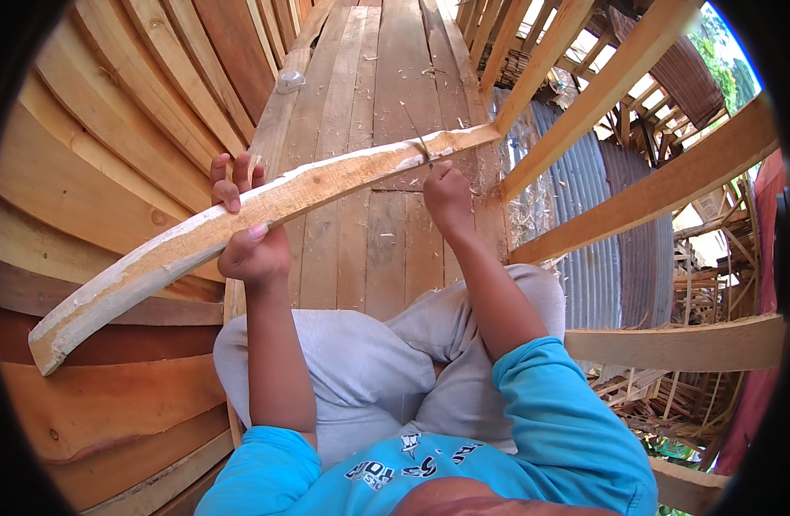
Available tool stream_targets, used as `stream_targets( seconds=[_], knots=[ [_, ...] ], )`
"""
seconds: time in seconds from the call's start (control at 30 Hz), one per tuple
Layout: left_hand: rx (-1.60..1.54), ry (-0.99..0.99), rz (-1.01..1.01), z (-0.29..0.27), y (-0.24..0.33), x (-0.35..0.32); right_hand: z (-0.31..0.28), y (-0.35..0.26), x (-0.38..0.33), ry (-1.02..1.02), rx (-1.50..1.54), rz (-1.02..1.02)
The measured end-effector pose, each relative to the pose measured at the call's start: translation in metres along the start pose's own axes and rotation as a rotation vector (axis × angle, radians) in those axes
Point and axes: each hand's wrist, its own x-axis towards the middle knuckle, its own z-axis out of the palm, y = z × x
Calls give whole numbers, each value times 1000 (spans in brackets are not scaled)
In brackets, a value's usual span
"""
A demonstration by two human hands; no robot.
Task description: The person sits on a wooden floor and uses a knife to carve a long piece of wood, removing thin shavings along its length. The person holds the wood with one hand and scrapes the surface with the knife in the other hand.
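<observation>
A long wooden plank [326,185] slants across in front of me, its near end low at the left and its far end by the slatted railing on the right. White, bark-like streaks run along its edges. My left hand [259,255] grips it left of the middle, thumb beneath and fingers over the upper edge. Closed in a fist, my right hand [449,196] holds a long-bladed knife [418,133], seen nearly edge-on. The blade crosses the plank near its far end, where pale, freshly cut wood shows. The knife's handle is hidden inside the fist.
Wood shavings [434,71] are scattered over the plank floor [335,129]. A small clear-looking object [289,82] lies farther off at the left. Overlapping boards [120,181] wall the left side. Right of me stand railing slats [601,103], with corrugated metal sheets [584,232] beyond.
</observation>
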Motion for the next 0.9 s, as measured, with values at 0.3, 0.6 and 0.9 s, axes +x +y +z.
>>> stream_targets(
  seconds=[0.3, 0.6, 0.9],
  knots=[
    [-31, 23, -28, 14, 4, -1, -3, 15, 20, 26, -14, -45],
    [56, -28, 5, -14, 6, 0, -17, -28, -17, -59, -114, -300],
    [-37, -54, -40, -18, 9, -3, -17, -68, -48, -282, -103, -198]
  ],
)
